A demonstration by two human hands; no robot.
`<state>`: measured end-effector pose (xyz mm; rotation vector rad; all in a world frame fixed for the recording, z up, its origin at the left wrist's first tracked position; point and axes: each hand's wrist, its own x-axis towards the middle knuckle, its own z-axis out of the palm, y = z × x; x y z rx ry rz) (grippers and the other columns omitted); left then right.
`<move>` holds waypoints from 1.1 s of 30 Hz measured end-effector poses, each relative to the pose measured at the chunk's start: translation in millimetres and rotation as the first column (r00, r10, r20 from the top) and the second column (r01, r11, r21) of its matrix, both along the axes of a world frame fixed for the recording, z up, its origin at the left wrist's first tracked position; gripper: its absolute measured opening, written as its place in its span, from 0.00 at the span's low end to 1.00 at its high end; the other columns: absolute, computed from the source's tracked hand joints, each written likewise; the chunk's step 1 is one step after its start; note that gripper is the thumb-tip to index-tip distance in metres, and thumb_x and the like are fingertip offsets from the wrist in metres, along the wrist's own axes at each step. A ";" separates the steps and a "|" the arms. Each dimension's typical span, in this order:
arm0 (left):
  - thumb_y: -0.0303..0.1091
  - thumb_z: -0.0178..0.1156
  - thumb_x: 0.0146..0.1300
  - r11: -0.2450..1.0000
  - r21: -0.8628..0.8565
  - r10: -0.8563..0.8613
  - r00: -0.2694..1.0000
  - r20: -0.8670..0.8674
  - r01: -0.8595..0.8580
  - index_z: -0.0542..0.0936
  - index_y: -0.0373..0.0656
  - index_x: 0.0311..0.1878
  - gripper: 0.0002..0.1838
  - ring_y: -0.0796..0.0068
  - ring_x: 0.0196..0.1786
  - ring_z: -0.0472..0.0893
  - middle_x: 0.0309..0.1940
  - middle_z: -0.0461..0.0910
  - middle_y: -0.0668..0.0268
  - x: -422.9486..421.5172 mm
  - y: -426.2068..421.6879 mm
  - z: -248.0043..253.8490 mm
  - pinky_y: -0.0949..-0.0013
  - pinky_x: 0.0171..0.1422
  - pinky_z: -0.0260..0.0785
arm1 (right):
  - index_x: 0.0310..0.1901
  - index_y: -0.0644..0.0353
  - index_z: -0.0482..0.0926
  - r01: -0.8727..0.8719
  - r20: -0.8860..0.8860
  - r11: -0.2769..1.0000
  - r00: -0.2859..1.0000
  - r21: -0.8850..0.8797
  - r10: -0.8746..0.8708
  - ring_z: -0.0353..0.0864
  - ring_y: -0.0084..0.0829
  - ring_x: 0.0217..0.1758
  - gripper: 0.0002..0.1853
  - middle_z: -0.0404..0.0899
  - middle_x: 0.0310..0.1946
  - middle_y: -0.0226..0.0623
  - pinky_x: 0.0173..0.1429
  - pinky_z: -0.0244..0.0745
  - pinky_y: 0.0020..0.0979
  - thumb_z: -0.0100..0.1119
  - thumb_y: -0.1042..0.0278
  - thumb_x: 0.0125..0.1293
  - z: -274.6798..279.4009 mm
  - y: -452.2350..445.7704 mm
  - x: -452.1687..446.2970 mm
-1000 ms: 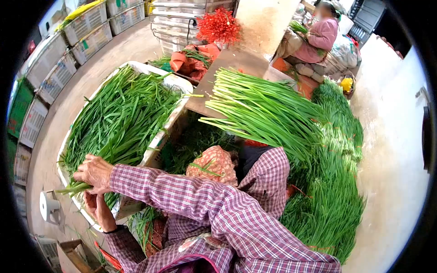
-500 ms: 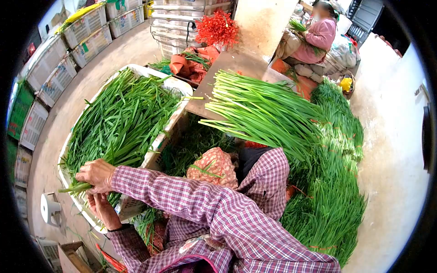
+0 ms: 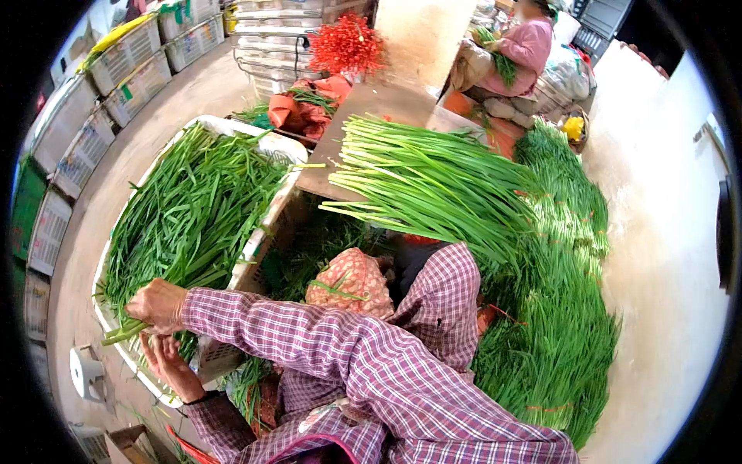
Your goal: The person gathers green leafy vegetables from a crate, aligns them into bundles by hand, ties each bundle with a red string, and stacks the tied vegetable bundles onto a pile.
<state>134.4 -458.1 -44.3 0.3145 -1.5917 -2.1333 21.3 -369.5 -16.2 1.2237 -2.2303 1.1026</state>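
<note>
My right hand (image 3: 157, 305) is closed round a small bunch of garlic chives (image 3: 124, 333), whose pale ends stick out on its left. This bunch is over the near corner of a white plastic crate (image 3: 246, 259) heaped with loose chives (image 3: 185, 201). Just below, my left hand (image 3: 171, 370) has its fingers stretched out and apart, close under the right hand; I see nothing held in it. A large sheaf of trimmed chives (image 3: 429, 174) lies on a brown board (image 3: 321, 182) to the right of the crate.
Banded chive bundles (image 3: 549, 348) are piled along the white wall (image 3: 657, 232). A patterned cloth (image 3: 352, 282) covers my knee. Red ties (image 3: 345, 45) hang by stacked crates (image 3: 267, 39). A white stool (image 3: 86, 373) stands at left. A co-worker (image 3: 525, 46) in pink sits behind, holding greens.
The view has shifted slightly, so most things sit a little further left. My left hand's fingers have opened and come away from the chive stalks, while my right hand keeps its hold.
</note>
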 end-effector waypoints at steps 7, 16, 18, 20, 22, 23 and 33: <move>0.36 0.54 0.70 0.843 -0.517 -0.184 0.983 -0.019 0.148 0.62 0.35 0.69 0.28 0.65 0.61 0.71 0.60 0.72 0.57 -24.8 -46.6 -25.2 0.62 0.67 0.62 | 0.28 0.59 0.71 0.038 -0.174 0.996 0.983 -0.076 -0.051 0.78 0.35 0.25 0.19 0.76 0.22 0.34 0.34 0.79 0.37 0.72 0.56 0.49 1.0 2.3 1.5; 0.37 0.50 0.68 0.465 -0.646 -0.206 0.783 0.587 0.606 0.75 0.37 0.47 0.14 0.59 0.50 0.73 0.47 0.76 0.53 -58.0 -31.8 -36.1 0.56 0.54 0.65 | 0.33 0.59 0.75 -0.009 -0.168 0.991 0.986 -0.132 -0.014 0.77 0.25 0.21 0.09 0.75 0.22 0.35 0.23 0.80 0.28 0.60 0.64 0.64 26.2 17.3 -4.1; 0.42 0.51 0.68 0.237 -0.872 -0.178 0.902 0.394 0.428 0.71 0.39 0.57 0.20 0.55 0.53 0.72 0.50 0.75 0.51 -50.0 -31.0 -48.1 0.54 0.57 0.63 | 0.34 0.60 0.75 -0.020 -0.266 0.972 0.963 -0.232 -0.044 0.78 0.28 0.21 0.14 0.76 0.22 0.36 0.23 0.81 0.30 0.62 0.58 0.64 68.7 37.6 -0.7; 0.46 0.53 0.67 0.189 -0.883 -0.233 0.893 0.385 0.430 0.63 0.42 0.66 0.29 0.53 0.58 0.70 0.55 0.72 0.50 -54.7 -34.6 -57.3 0.53 0.62 0.60 | 0.39 0.63 0.77 0.023 -0.107 0.970 0.993 -0.242 -0.050 0.83 0.29 0.25 0.21 0.79 0.25 0.39 0.26 0.83 0.31 0.57 0.49 0.67 104.5 50.9 -5.0; 0.54 0.51 0.68 0.112 -0.861 -0.106 0.867 0.486 0.496 0.56 0.46 0.73 0.37 0.50 0.67 0.64 0.65 0.66 0.51 -49.6 -25.5 -47.6 0.53 0.70 0.54 | 0.46 0.60 0.77 0.029 0.051 0.956 0.999 -0.293 -0.014 0.83 0.27 0.24 0.21 0.82 0.27 0.41 0.25 0.83 0.29 0.54 0.47 0.68 156.7 78.4 0.6; 0.56 0.50 0.68 0.103 -0.870 -0.115 0.875 0.470 0.481 0.56 0.48 0.74 0.37 0.50 0.69 0.63 0.67 0.64 0.52 -49.2 -24.7 -49.3 0.52 0.71 0.52 | 0.49 0.62 0.69 0.048 0.061 0.956 0.998 -0.289 -0.031 0.83 0.37 0.23 0.24 0.81 0.24 0.43 0.28 0.83 0.33 0.56 0.47 0.67 185.6 94.5 3.6; 0.47 0.62 0.62 0.438 -0.765 -0.314 0.878 0.362 0.472 0.60 0.42 0.72 0.39 0.57 0.69 0.65 0.67 0.66 0.51 -53.1 -38.3 -44.1 0.55 0.72 0.58 | 0.41 0.67 0.78 -0.239 -0.413 0.602 0.895 -0.762 -0.167 0.84 0.29 0.29 0.14 0.82 0.32 0.42 0.34 0.84 0.27 0.62 0.62 0.66 321.6 249.5 67.0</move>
